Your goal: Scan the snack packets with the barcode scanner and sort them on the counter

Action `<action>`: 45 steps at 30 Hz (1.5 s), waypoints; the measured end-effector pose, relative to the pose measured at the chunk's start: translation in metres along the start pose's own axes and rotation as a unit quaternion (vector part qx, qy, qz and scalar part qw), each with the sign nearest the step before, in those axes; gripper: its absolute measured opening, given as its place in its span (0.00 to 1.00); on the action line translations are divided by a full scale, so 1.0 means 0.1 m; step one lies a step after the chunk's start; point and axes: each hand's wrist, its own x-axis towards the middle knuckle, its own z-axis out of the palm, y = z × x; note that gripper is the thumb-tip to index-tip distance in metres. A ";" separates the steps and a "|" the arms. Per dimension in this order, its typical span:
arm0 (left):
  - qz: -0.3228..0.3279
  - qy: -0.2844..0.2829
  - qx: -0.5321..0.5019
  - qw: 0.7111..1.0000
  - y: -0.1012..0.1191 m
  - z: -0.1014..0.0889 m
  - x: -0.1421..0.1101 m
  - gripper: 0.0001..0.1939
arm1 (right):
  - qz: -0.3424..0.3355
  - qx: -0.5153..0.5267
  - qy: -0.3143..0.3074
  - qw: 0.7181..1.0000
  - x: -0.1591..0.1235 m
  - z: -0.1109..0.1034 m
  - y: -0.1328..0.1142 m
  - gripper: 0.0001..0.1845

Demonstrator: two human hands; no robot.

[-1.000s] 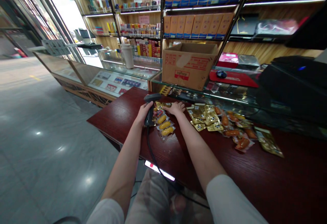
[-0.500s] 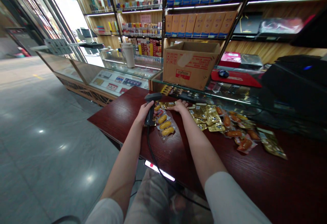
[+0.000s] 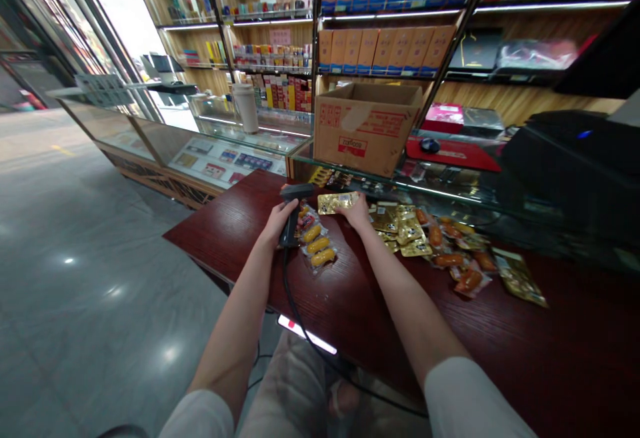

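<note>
Gold packet now raised in right hand

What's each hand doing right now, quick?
Left hand: closed around the barcode scanner.
Right hand: closed on a gold snack packet, lifted off the counter.

Head cam, fwd-down over wooden counter, mid-range, shelves probably opposite.

Your scanner is black and corded, standing nearly upright with its head aimed at the gold packet. That packet is flat, shiny foil with a small label, raised off the dark red counter, face up.
</note>
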 end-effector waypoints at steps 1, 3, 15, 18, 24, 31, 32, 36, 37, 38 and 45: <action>-0.001 -0.003 0.000 1.000 -0.01 0.00 0.00 0.17 | -0.001 0.033 0.001 0.999 -0.02 -0.04 0.03 0.36; 0.003 -0.011 -0.005 1.000 -0.01 0.00 -0.01 0.17 | 0.005 0.096 0.010 0.995 -0.07 -0.11 0.08 0.28; 0.071 -0.173 0.007 0.982 -0.13 0.08 -0.03 0.32 | -0.063 0.160 0.012 0.985 -0.24 -0.03 0.05 0.24; 0.056 -0.176 0.007 0.983 -0.16 0.07 -0.01 0.33 | -0.074 0.155 0.013 0.985 -0.25 -0.01 0.05 0.24; 0.014 -0.137 -0.001 0.990 -0.15 0.13 -0.06 0.27 | -0.107 0.156 0.002 0.982 -0.28 0.00 0.00 0.19; 0.004 -0.143 -0.005 0.990 -0.14 0.10 -0.04 0.30 | -0.060 0.060 0.014 0.996 -0.29 -0.27 -0.09 0.36; 0.006 -0.142 -0.004 0.990 -0.12 0.08 -0.03 0.31 | -0.061 0.051 0.020 0.997 -0.26 -0.36 -0.08 0.40; 0.011 -0.108 -0.011 0.994 -0.06 0.02 -0.03 0.35 | -0.031 -0.051 0.008 0.998 -0.11 -0.82 0.12 0.41; 0.012 -0.094 -0.018 0.995 -0.05 0.01 -0.03 0.35 | -0.002 -0.096 -0.002 0.995 -0.08 -0.93 0.19 0.38; 0.012 -0.083 -0.025 0.996 -0.03 -0.01 -0.03 0.35 | 0.030 -0.143 -0.013 0.989 -0.07 -1.03 0.27 0.36; 0.009 -0.059 -0.047 0.997 0.00 -0.07 -0.01 0.34 | -0.061 -0.307 0.012 0.950 -0.28 -1.06 0.49 0.30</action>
